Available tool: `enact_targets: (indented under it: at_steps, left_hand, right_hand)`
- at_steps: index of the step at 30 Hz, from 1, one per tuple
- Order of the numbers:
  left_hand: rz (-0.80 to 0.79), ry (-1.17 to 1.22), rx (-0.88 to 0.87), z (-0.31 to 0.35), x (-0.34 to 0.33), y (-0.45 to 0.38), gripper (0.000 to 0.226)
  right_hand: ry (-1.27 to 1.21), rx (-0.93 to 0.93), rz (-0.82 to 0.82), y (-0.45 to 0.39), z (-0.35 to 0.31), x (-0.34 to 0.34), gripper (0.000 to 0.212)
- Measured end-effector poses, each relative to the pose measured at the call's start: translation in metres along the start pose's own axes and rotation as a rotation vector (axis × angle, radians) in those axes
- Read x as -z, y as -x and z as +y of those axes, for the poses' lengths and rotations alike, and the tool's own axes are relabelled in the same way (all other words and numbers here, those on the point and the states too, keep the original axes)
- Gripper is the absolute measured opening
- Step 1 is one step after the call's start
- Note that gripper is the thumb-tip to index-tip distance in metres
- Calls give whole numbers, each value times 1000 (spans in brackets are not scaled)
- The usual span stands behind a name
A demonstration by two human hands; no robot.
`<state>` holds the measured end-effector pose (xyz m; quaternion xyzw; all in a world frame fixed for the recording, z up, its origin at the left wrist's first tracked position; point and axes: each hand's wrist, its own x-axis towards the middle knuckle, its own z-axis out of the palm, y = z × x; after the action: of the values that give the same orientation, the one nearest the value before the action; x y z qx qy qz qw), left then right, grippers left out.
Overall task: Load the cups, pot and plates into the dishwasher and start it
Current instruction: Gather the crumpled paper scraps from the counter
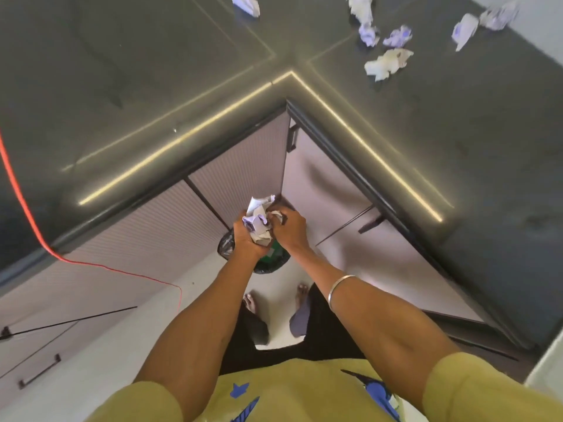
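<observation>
— Dark counter (128, 86), corner shape, with crumpled papers (388, 63) far right. Below, grey cabinets (249, 166).

— And bin (268, 263)?

— On floor, in corner, black bag inside.

— Hands?

— Left hand (246, 236) and right hand (289, 226), both gripping paper wad (259, 217) above bin. Bangle (339, 292) on right arm.

— Cups, pot, plates, dishwasher?

— Cannot tell where.

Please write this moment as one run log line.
left hand: grips crumpled white paper wad | right hand: grips same wad | below: black-lined bin
</observation>
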<state>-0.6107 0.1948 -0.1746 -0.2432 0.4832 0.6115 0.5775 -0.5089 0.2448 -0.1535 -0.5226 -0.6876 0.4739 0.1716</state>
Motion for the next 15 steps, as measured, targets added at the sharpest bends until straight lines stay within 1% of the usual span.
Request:
enact_targets:
  at_steps: [3,4,7,8,12,13,15]
  left_hand:
    - [14,30,24,-12,20,-38,60]
    - [20,41,27,-16,25,-52,56]
    - [85,39,43,-30,47,-99,34]
    - [88,31,55,-36,56,-118,30]
    - [139,-35,72,-62,87,-185,31]
    - [176,-49,81,-67,92,-198,30]
    - [233,-70,70,-76,104,-228,27]
  right_hand:
    - [-17,-71,-67,-16,45,-35,17]
    - [-18,-97,-74,-23,61,-48,18]
    - [11,-137,-54,-43,109,-81,25]
    - [17,-154,-61,-49,124,-91,24]
    - [63,-234,-106,-75,187,-131,33]
    - [73,-244,-117,-81,200,-141,34]
    - [103,-262,-147,-91,223,-155,30]
